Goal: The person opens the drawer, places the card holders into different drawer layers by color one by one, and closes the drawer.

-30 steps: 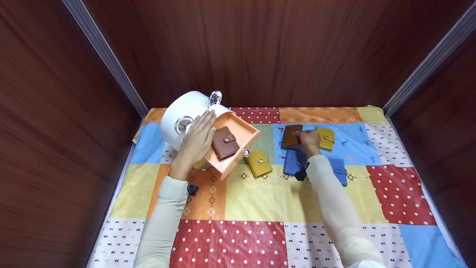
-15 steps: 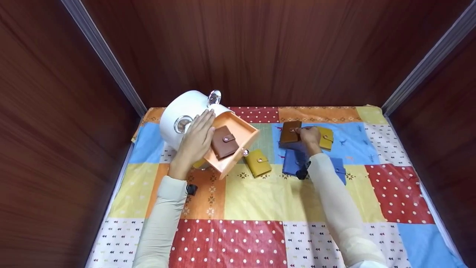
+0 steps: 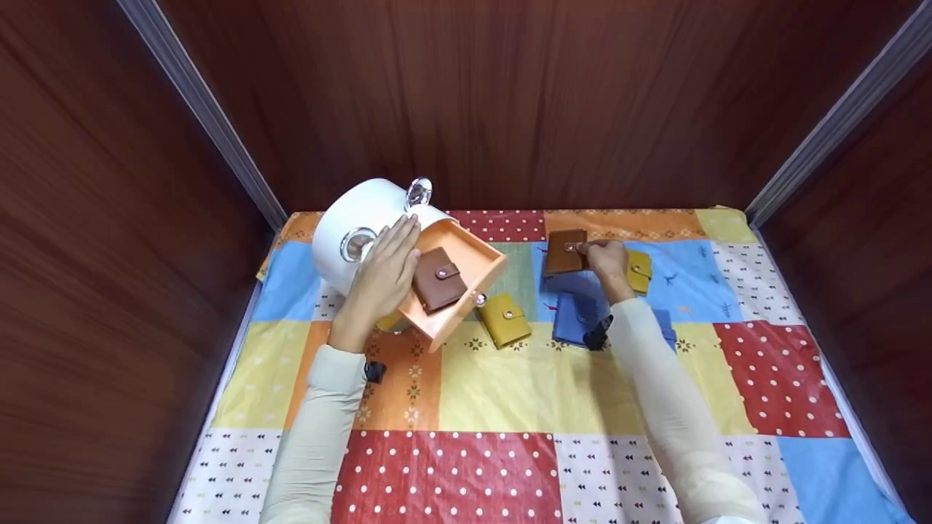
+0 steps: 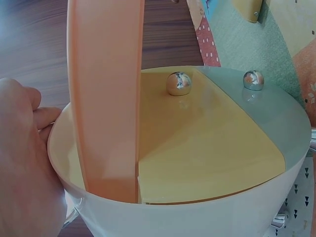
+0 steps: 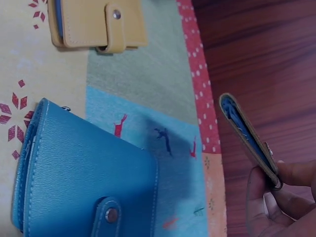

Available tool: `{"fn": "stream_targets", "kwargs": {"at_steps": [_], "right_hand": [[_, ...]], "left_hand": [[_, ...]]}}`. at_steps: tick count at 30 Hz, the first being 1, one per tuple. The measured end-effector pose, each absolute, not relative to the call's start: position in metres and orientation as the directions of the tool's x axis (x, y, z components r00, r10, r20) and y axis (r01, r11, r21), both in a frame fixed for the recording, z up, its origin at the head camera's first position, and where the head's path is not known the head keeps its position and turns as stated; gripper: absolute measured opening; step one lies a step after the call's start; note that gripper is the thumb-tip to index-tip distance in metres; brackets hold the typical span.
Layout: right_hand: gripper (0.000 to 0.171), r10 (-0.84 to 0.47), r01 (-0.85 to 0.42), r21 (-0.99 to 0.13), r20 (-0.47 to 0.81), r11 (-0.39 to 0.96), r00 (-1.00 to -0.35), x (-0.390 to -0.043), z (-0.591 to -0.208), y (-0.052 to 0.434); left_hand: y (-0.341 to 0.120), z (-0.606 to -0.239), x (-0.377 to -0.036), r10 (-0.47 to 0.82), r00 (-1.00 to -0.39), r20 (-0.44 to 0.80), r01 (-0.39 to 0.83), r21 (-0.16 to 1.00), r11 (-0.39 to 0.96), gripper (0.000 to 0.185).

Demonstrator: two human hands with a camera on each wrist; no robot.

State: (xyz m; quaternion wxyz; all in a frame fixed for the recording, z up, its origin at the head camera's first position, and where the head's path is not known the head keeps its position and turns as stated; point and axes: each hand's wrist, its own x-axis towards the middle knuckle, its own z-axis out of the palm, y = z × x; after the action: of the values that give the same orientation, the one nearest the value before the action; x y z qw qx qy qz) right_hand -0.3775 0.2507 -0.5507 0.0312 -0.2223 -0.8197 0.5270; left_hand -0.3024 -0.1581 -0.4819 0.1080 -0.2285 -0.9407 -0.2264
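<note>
Wood-panelled walls (image 3: pixel 510 94) around patchwork cloth (image 3: pixel 510 393)

The person's left hand (image 3: pixel 382 280) lies flat with straight fingers, palm down, its pale-sleeved forearm stretching toward the far left corner of the table. The right hand (image 3: pixel 606 263) is raised near the far edge, fingers and thumb curled in a pinch, its sleeved arm stretching forward from the near right.
</note>
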Motion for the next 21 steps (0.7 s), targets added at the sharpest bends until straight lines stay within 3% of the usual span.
{"fn": "stream_targets", "kwargs": {"at_steps": [21], "right_hand": [[0.033, 0.352, 0.298, -0.880, -0.165, 0.369, -0.921, -0.376, -0.527, 0.249]], "left_hand": [[-0.158, -0.474, -0.303, 0.394, -0.886, 0.244, 0.462, 0.399, 0.792, 0.058]]}}
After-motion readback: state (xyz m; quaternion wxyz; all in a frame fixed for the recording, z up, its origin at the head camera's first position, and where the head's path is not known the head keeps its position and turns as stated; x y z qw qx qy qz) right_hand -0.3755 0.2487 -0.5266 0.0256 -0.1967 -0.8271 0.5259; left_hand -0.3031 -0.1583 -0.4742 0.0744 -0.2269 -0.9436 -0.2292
